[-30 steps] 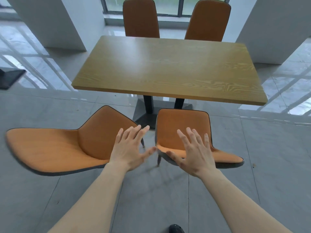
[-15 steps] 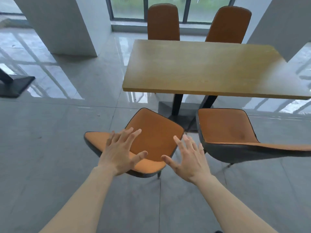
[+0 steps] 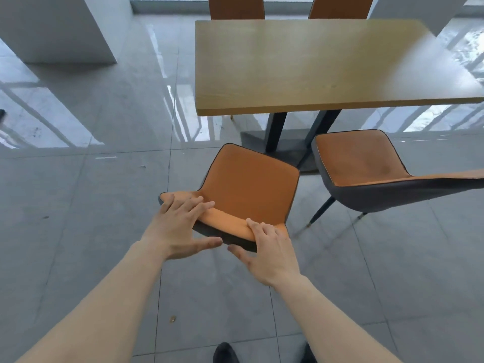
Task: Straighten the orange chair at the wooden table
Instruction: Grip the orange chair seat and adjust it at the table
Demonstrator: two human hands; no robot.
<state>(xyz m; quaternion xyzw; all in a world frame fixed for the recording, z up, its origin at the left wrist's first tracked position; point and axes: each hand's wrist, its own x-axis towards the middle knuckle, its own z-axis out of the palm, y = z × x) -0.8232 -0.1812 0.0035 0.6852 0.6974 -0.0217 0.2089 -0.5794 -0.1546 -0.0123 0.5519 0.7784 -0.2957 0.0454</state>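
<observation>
The orange chair [image 3: 248,187] stands at the centre of the frame on the grey tiled floor [image 3: 78,231], just below the near left corner of the wooden table [image 3: 314,64], its seat angled toward the lower left rather than square to the table edge. Both hands are laid on the top of its backrest, which faces the camera. The left hand [image 3: 180,226] rests at the left end of the backrest, fingers spread flat across the orange upholstery and thumb extended under the dark rear shell; the grasp is loose, not closed. The right hand [image 3: 269,247] sits at the right end of the backrest, fingers curled over the top edge and thumb pointing left along the dark shell, likewise partly open. The two thumbs point toward each other and are near but apart. A second orange chair [image 3: 366,166] stands at centre right, near the first, its backrest running off the right edge of the frame. The table's dark pedestal base [image 3: 282,145] shows between the two chairs. Two further chair backs [image 3: 235,7] stand beyond the table at the top of the frame. A white pillar [image 3: 52,27] occupies the upper left. Dark shoe tips [image 3: 225,353] appear at the bottom edge.
</observation>
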